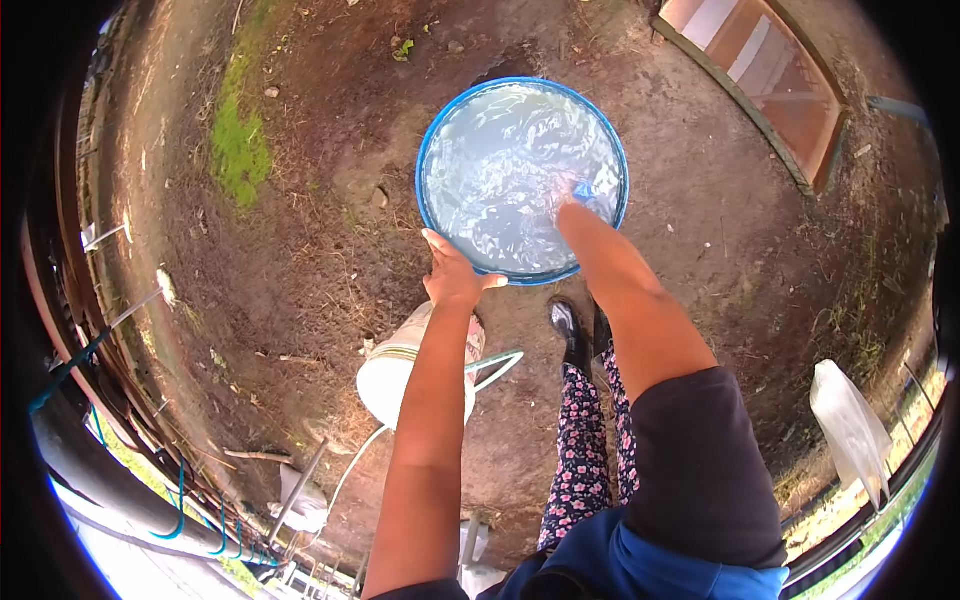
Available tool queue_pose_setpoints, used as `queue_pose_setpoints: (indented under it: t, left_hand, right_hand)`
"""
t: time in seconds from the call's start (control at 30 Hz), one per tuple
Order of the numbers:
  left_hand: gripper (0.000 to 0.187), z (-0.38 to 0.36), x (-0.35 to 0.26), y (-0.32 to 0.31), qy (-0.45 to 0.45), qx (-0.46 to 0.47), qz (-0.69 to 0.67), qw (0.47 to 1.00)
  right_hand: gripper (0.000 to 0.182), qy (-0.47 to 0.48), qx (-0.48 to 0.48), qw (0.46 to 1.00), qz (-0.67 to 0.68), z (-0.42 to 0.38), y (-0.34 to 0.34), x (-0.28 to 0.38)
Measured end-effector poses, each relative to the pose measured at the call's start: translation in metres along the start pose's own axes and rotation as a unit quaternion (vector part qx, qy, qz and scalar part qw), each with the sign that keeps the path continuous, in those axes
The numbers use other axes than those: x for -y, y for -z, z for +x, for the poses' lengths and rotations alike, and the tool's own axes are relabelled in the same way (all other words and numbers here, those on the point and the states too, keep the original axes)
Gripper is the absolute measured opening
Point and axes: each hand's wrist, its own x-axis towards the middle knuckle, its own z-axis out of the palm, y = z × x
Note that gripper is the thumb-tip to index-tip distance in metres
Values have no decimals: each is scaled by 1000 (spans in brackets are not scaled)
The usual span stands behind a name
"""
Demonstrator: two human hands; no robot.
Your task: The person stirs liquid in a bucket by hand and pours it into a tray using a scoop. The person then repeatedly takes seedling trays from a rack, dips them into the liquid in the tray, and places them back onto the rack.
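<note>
A round blue tub (424, 205) filled with cloudy, rippling water stands on the ground in front of me. My left hand (455, 276) rests against its near left rim, thumb and fingers spread apart along the edge. My right hand (570, 200) is down in the water near the tub's right side, its fingers hidden by splash and glare. Beside it shows a small blue piece (583, 190) of something I cannot identify. Whether the right hand grips that piece is not visible.
A white bucket (385, 388) stands below my left forearm, beside a pale hose (497, 370). My black boots (566, 325) are close to the tub. A wood-framed panel (770, 75) lies at upper right, and a whitish plastic bag (848, 425) hangs at right.
</note>
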Motion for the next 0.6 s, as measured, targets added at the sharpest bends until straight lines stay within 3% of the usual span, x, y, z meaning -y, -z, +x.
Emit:
queue_pose_setpoints:
  t: [0.33, 0.6]
  left_hand:
    - [136, 1, -2, 1, 7, 8, -9, 1000]
    - [136, 3, -1, -1, -3, -20, -15, 1000]
  right_hand:
    - [50, 30, 61, 998, 18, -8, -37, 19]
    - [51, 4, 16, 996, 85, 0, -5, 35]
